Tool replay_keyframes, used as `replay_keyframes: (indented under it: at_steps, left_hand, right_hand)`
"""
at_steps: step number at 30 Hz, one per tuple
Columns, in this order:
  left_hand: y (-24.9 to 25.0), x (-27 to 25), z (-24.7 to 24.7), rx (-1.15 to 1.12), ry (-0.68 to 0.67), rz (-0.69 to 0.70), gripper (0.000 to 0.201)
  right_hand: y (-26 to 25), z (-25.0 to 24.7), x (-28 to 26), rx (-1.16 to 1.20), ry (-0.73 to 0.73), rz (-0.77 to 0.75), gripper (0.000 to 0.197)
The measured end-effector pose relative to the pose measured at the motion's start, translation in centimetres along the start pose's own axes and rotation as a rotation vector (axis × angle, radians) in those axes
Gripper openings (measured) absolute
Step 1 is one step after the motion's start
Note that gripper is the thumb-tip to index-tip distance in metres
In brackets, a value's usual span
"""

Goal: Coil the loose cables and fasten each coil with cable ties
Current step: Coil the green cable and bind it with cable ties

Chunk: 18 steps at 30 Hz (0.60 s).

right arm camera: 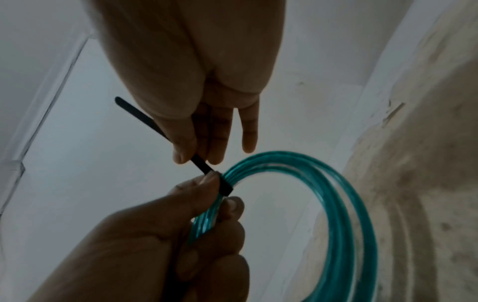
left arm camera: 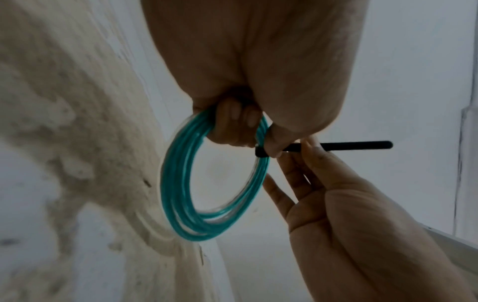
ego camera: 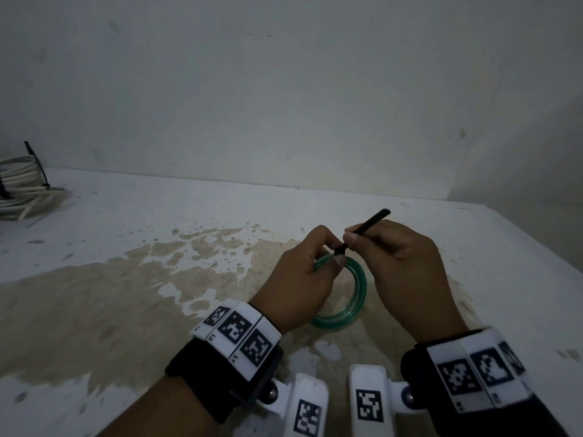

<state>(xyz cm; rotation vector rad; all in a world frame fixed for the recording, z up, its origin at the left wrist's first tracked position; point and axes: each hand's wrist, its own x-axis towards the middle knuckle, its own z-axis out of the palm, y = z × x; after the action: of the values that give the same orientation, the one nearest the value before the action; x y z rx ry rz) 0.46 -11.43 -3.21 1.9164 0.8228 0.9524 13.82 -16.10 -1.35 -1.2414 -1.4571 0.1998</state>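
- 1 green coil (ego camera: 356,287), 1 black tie (ego camera: 366,228) round it, and 1 white coil (ego camera: 22,187) far left with black ties.
- Left hand (ego camera: 303,279) gripped the green coil, thumb by the tie's head; right hand (ego camera: 400,263) pinched the tie's tail, other fingers nearly straight.
- Stained white table (ego camera: 126,294) and bare wall (ego camera: 284,89).

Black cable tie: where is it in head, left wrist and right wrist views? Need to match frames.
Head: black cable tie right of centre, tail slanting up-right between both hands.
Left wrist: mid-frame, tail level, pointing right from the coil.
Right wrist: centre-left, tail slanting up-left.
Shared landmark: green cable coil, gripped by the left hand, tie tail pinched by the right hand.
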Motion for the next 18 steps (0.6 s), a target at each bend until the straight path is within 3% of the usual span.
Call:
replay_keyframes:
  at_steps: [4, 7, 10, 14, 18]
  left_hand:
    - [-0.1, 0.1, 0.0, -0.262, 0.056, -0.133, 0.003]
    - [0.0, 0.3, -0.3, -0.499, 0.128, -0.221, 0.003]
    - [0.3, 0.5, -0.7, -0.645, 0.167, -0.281, 0.005]
    - [0.6, 0.6, -0.8, -0.591, 0.185, -0.29, 0.015]
    - [0.4, 0.5, -1.8, -0.272, 0.162, -0.254, 0.026]
  right_hand:
    - [0.4, 0.1, 0.0, 0.033, -0.067, 0.188, 0.009]
    - [1.2, 0.1, -0.2, -0.03, -0.122, 0.325, 0.028]
    - [0.7, 0.4, -0.3, 0.065, -0.161, 0.399, 0.015]
    - [1.0, 0.5, -0.2, 0.07, -0.108, 0.398, 0.02]
    - [1.3, 0.3, -0.2, 0.107, -0.087, 0.443, 0.018]
